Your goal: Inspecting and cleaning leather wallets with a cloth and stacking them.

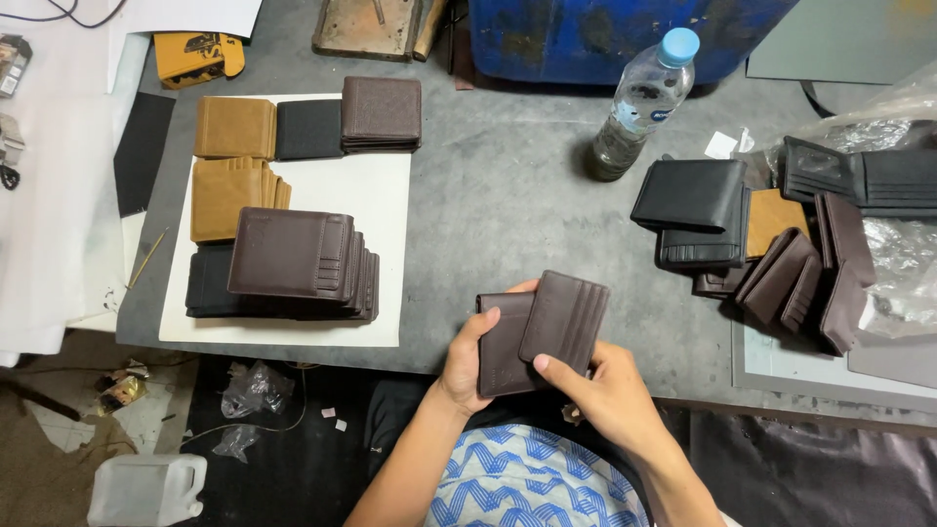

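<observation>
Two hands hold one dark brown wallet (540,333) just above the near edge of the grey tabletop (508,195). The left hand (467,366) grasps its left half, thumb lying along the outer face and fingers hidden behind. The right hand (610,390) grasps the right half from below, thumb pressed on the lower corner of the flap with the card slots. The wallet is opened partway, its right flap tilted and overlapping the left one.

On the left side of the tabletop lies a white sheet (376,210) carrying sorted stacks: a fanned stack of dark brown wallets (298,259) nearest the person, resting partly on a stack of black wallets (210,283); behind these, two stacks of tan wallets (232,161), a single black piece (307,130), and a further dark brown stack (381,112) at the far corner.

On the right, well apart from the hands, sits a loose heap of black wallets (693,210) and brown wallets (800,278), some standing on edge, with crumpled clear plastic (903,254) beside them. A clear plastic water bottle (639,107) with a blue cap stands upright between the two groups, near a blue container (605,34) at the far edge. A white jug (146,488) lies on the floor at lower left.
</observation>
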